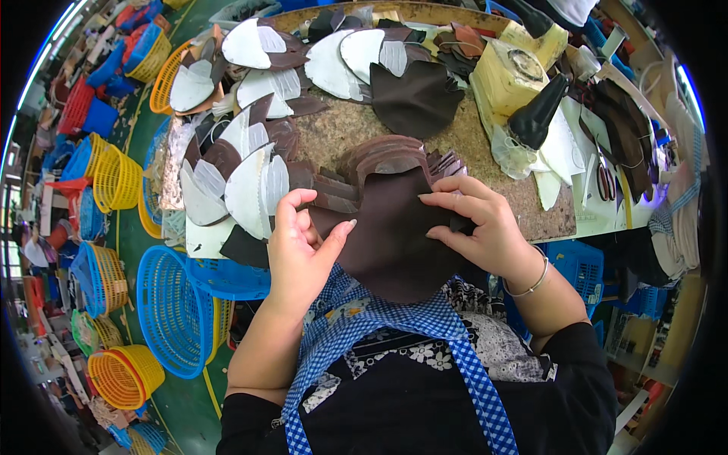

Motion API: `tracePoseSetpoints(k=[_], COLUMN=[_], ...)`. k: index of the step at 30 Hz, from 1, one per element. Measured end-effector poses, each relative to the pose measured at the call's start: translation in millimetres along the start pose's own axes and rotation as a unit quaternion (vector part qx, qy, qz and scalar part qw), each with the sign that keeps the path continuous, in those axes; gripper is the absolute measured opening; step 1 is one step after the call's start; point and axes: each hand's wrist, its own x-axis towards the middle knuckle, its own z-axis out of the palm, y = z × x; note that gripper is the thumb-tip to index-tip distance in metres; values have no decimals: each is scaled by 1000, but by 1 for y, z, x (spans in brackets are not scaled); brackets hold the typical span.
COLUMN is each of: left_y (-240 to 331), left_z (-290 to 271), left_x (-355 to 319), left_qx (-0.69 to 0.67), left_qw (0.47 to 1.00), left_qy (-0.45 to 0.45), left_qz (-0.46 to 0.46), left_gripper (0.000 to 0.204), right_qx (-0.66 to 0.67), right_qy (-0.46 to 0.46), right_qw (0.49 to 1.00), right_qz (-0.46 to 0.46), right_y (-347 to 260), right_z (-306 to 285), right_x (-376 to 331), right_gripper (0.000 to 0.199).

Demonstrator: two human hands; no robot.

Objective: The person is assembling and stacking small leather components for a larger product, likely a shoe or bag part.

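A dark brown leather piece (390,235) with a rounded lower end is in front of my body, its lower part past the table's near edge. My left hand (303,243) holds its left edge, thumb on top and the other fingers partly curled. On the right edge, the fingers and thumb of my right hand (476,224) grip the same piece; what lies under them is hidden. Just beyond it lies a stack of brown leather pieces (383,152) with curved edges. Another dark leather piece (417,98) lies flat farther back.
White-backed shoe-upper pieces (246,182) overlap in bunches along the table's left and back. To the right are a yellowish block-shaped container (509,76), a black nozzle-shaped object (538,114) and scissors (605,178). Blue baskets (174,311) and yellow baskets (117,174) stand on the left.
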Motion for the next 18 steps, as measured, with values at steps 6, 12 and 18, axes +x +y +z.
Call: tracePoseSetpoints(k=[6, 12, 18], left_y=[1, 3, 7], left_z=[2, 11, 24], left_x=[4, -1, -11], left_qx=[63, 290, 333], left_qw=[998, 923, 854], left_qy=[-11, 153, -187], left_qz=[-13, 199, 354], left_gripper=[50, 52, 61], right_qx=[-6, -26, -88], right_qy=[-5, -20, 57], right_qw=[1000, 999, 990], right_qz=[1, -15, 94], right_y=[9, 12, 31], right_z=[6, 6, -13], right_x=[3, 6, 15], right_gripper=[41, 42, 81])
